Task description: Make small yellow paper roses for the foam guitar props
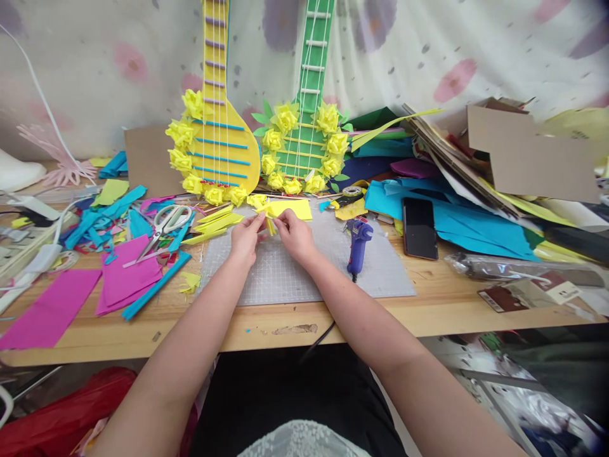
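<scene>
Both hands meet over the grey cutting mat (285,279), working on a yellow paper flower (270,217). My left hand (247,238) pinches its left side, and my right hand (295,236) grips its right side, fingers closed. Just behind them lies a flat yellow sheet (299,208). Folded yellow paper strips (216,222) are stacked left of my left hand. To the right of my right hand, a blue glue gun (358,247) rests on the mat. The fingers hide part of the flower.
Behind stand a yellow paper guitar (238,146) and a green one (304,146), edged with yellow flowers. Scissors (166,225), magenta sheets (128,276) and blue scraps lie left. A phone (419,227), blue paper (480,219) and cardboard (528,152) are on the right.
</scene>
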